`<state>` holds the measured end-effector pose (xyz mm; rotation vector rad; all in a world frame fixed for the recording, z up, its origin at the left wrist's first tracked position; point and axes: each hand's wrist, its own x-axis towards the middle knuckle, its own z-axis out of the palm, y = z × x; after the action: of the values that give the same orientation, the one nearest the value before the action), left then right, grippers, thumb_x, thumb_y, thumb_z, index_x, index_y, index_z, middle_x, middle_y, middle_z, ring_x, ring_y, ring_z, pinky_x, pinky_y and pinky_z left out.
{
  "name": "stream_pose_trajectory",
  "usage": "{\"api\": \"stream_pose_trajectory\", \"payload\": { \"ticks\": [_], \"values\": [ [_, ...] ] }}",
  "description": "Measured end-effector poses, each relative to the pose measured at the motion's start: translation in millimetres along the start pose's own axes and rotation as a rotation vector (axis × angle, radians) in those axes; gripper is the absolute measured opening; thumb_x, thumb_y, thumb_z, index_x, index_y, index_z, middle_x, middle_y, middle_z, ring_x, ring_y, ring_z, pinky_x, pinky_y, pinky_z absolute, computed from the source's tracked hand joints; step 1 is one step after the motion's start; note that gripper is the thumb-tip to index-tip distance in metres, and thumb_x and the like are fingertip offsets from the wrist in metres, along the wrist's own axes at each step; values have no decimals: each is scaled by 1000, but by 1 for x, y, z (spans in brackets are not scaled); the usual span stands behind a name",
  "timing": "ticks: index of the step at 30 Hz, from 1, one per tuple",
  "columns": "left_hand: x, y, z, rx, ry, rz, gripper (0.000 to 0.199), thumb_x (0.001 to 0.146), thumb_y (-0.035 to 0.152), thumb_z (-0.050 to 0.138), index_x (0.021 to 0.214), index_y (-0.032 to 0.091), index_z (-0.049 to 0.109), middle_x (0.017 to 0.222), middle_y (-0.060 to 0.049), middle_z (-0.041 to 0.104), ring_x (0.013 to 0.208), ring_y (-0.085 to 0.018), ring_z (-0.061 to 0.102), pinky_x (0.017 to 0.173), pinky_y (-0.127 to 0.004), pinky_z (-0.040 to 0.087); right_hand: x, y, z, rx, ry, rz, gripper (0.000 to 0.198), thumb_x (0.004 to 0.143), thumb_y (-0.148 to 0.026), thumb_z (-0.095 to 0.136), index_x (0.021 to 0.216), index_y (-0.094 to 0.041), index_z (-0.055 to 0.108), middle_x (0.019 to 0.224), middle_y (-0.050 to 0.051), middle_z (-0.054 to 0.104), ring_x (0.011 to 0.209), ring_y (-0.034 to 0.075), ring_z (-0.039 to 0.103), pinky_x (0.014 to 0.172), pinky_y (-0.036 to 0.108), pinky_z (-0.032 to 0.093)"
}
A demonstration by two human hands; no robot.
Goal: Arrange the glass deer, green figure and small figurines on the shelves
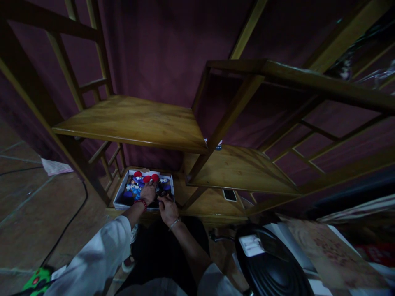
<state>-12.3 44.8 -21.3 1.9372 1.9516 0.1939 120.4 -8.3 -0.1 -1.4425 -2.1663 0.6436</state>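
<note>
On the bottom shelf stands a shallow white box full of small items: red round pieces, blue-and-white figures and dark pieces. My left hand, with a red bead bracelet at the wrist, reaches into the box. Its fingers stretch forward over the contents, close to the red pieces. At the box's front right corner is my right hand, wearing a pale bracelet. Its fingers are curled together by the dark pieces; what they hold is too small and dark to make out.
Wooden shelf boards jut out above the box, with slanting posts at the right. A phone lies on the bottom shelf. A black ridged stool-like seat stands at right front. A black cable crosses the floor at left.
</note>
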Motion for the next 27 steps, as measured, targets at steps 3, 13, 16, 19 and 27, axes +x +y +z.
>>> {"api": "stream_pose_trajectory", "payload": {
  "ticks": [3,13,16,19,27],
  "values": [
    [1,0,1,1,-5,-12,57,74,8,41,130,15,36,129,-12,45,120,-21,38,100,-32,25,2,-1,1,-17,-12,23,27,77,-9,47,94,-20,64,98,5,65,97,16,57,89,27,43],
    [-2,-1,2,-65,31,-78,51,72,11,47,122,18,46,121,-10,45,113,-20,42,95,-26,33,3,1,0,-19,-30,33,26,76,-9,48,92,-19,65,98,6,65,95,17,58,85,26,44],
    [-1,2,0,-88,51,-111,44,73,10,45,116,15,50,121,-12,45,115,-20,41,94,-26,33,3,3,2,-9,-14,45,25,76,-9,48,91,-19,65,97,6,65,95,17,58,84,27,44],
    [-1,4,-3,-103,54,-137,42,73,8,43,114,13,50,121,-14,46,110,-19,47,89,-26,37,3,4,3,5,-6,39,26,75,-8,48,92,-19,65,96,5,65,95,16,58,85,26,44],
    [-6,4,-7,-140,10,-111,33,74,7,46,104,16,53,104,-10,61,96,-17,57,81,-25,41,8,4,2,-27,-25,59,24,75,-8,48,89,-19,65,95,6,65,92,16,59,84,25,44]
  ]
}}
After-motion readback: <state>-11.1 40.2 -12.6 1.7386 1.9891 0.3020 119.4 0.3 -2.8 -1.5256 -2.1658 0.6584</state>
